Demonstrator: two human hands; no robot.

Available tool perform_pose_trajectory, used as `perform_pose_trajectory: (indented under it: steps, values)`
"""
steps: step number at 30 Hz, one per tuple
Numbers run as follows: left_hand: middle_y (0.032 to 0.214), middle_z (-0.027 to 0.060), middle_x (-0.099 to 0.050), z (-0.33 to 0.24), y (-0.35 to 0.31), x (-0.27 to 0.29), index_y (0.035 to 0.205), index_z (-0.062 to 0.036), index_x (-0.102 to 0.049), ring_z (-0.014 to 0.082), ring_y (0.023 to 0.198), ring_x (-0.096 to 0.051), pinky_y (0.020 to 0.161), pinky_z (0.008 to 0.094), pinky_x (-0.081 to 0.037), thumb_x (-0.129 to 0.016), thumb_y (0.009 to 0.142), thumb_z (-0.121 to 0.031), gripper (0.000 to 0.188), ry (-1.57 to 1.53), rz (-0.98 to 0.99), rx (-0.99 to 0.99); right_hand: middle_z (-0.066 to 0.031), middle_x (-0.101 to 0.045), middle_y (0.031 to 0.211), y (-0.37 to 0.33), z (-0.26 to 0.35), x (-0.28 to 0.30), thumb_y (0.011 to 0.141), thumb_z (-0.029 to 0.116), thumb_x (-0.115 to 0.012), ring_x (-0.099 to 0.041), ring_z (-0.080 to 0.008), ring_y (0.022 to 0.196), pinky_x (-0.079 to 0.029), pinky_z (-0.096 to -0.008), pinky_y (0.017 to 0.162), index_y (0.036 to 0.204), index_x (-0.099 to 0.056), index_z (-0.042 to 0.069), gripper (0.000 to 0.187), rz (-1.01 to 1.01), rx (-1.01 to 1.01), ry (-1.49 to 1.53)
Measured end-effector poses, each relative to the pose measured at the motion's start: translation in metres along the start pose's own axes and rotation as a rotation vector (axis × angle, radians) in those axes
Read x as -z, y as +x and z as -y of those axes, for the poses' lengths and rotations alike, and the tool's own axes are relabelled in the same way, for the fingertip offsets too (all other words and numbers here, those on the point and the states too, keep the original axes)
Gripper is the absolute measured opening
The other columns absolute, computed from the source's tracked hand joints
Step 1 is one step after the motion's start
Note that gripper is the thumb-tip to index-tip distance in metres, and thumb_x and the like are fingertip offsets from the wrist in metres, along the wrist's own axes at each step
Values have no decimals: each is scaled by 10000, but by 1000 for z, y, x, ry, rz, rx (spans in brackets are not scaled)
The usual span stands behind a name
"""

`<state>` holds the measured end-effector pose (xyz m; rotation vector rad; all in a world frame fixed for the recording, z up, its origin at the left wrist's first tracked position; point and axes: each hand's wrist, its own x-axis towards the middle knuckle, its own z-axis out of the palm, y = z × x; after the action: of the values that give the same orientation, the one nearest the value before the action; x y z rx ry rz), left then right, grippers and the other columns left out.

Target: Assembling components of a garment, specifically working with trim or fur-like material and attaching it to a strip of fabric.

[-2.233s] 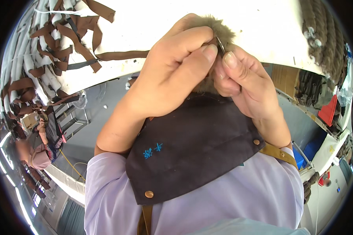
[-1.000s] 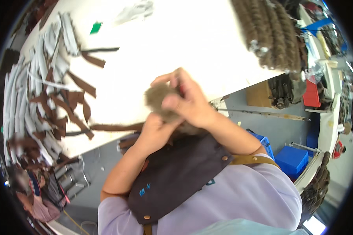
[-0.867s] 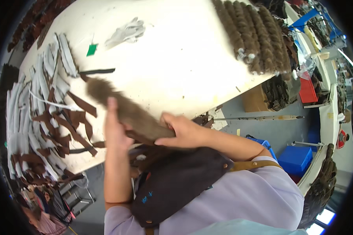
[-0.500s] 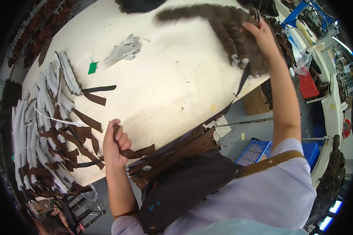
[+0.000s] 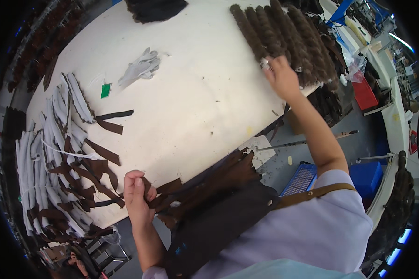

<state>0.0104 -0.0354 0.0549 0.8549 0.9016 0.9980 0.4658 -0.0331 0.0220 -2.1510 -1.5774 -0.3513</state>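
My left hand (image 5: 139, 201), at the table's near edge, is closed with a dark brown fabric strip (image 5: 170, 186) coming out beside its fingers. Across the table at the far right, my right hand (image 5: 285, 83) has its thumb and fingers at the near end of a brown fur strip (image 5: 246, 35), by a small white tuft. Several thick fur strips (image 5: 307, 44) lie side by side there. On the left is a pile of white-backed strips (image 5: 42, 172) with brown fabric tails (image 5: 108, 154).
A grey-white glove (image 5: 142, 67) and a green tag (image 5: 105, 90) lie on the white table (image 5: 186, 102). Dark fur (image 5: 158, 9) sits at the far edge. Brown pieces (image 5: 219, 174) hang by my apron (image 5: 219, 223). A blue crate (image 5: 300, 179) and red bin (image 5: 364, 95) stand right.
The blurred fur strip now lies straight among the others. My right hand has moved from its far part to the near end. My left hand has shifted slightly nearer, still closed.
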Motion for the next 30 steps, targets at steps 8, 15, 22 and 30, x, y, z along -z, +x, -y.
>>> perform_pose_trajectory:
  steps: [8, 15, 22, 30]
  values:
    - [718, 28, -529, 13, 6, -59, 1127, -42, -419, 68, 538, -478, 493, 177, -379, -582, 813, -5, 356, 402, 380, 29, -118, -541, 1081, -59, 87, 16, 780, 381, -627, -494, -308, 971, -383, -427, 808, 1089, -591, 126, 403, 60, 461, 128]
    - [703, 11, -510, 33, -2, -59, 1137, -49, -414, 99, 538, -453, 485, 227, -368, -502, 890, -134, 275, 529, 499, 120, -70, -570, 921, -130, 165, 30, 824, -12, -573, -556, -93, 740, -453, -209, 665, 1012, -556, -8, 189, 694, -11, 1402]
    - [720, 86, -599, 17, -71, 86, 975, -34, -556, 165, 638, -596, 594, 276, -457, -626, 797, -107, 204, 1177, 223, 143, -15, -568, 752, -174, 48, 33, 839, 23, -560, -511, -70, 669, -411, -198, 615, 883, -577, 6, 50, 564, -473, 996]
    - [1006, 138, -573, 148, -136, 195, 1053, -111, -536, 311, 966, -544, 851, 395, -421, -646, 697, -102, 372, 1695, 140, 188, -101, -573, 643, -294, -42, -104, 813, 105, -586, -533, -161, 589, -439, -303, 547, 777, -567, -7, 120, 679, -352, 552]
